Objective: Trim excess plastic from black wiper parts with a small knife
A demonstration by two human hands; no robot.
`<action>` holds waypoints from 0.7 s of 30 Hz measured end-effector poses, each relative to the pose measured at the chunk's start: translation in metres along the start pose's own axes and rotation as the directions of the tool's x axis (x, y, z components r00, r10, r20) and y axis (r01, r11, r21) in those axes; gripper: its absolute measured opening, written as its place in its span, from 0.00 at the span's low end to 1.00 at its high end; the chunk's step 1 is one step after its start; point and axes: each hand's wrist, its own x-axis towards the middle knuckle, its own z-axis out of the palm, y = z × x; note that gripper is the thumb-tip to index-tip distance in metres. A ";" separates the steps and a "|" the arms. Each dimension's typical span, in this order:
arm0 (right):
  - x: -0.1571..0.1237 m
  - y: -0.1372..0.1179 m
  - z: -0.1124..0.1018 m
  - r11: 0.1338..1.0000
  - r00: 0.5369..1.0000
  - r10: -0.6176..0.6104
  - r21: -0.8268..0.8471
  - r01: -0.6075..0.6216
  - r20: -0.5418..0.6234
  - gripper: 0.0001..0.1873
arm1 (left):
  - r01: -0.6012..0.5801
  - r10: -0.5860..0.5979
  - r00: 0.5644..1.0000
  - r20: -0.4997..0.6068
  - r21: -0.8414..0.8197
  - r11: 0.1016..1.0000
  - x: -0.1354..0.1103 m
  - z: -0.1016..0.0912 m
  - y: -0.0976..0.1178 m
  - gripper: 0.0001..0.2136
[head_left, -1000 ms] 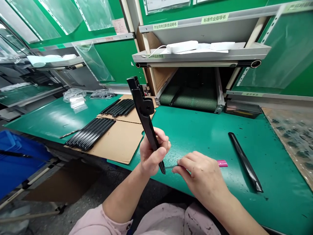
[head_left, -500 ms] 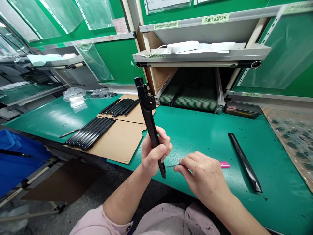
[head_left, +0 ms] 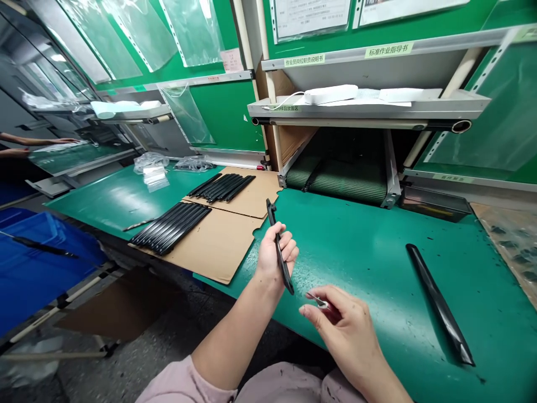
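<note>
My left hand is wrapped round a long, narrow black plastic part, held up over the bench and tilted. Its upper end leans to the left and its lower tip points down toward my right hand. Between the fingers of that hand sits a small pink-handled knife, its thin blade pointing up and left. Most of the handle is hidden by the fingers. Blade and black part are a little apart. A second long black part lies on the green bench to the right.
Rows of black parts lie on cardboard at left. Behind the bench are a conveyor belt and a shelf. A dark tray stands back right. Another person's hands show far left.
The black part has been turned in my left hand and lowered, so its bracketed end no longer stands tall. My right hand has drawn away from it and turned the knife. The view has shifted.
</note>
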 end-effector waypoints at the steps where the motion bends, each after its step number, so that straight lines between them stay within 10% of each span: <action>1: 0.001 0.000 0.003 0.999 1.000 0.011 0.034 -0.011 -0.019 0.06 | 0.007 -0.007 0.999 -0.052 0.009 1.000 0.001 0.000 -0.003 0.11; 13: 0.035 0.000 0.017 0.853 0.944 0.197 0.521 -0.033 -0.264 0.12 | 0.046 -0.028 0.990 -0.137 0.125 0.991 0.000 0.000 -0.021 0.07; 21: 0.055 -0.013 0.011 0.960 0.870 -0.041 0.221 0.171 -0.491 0.19 | 0.252 -0.260 0.961 -0.097 -0.091 0.964 0.000 0.009 -0.022 0.11</action>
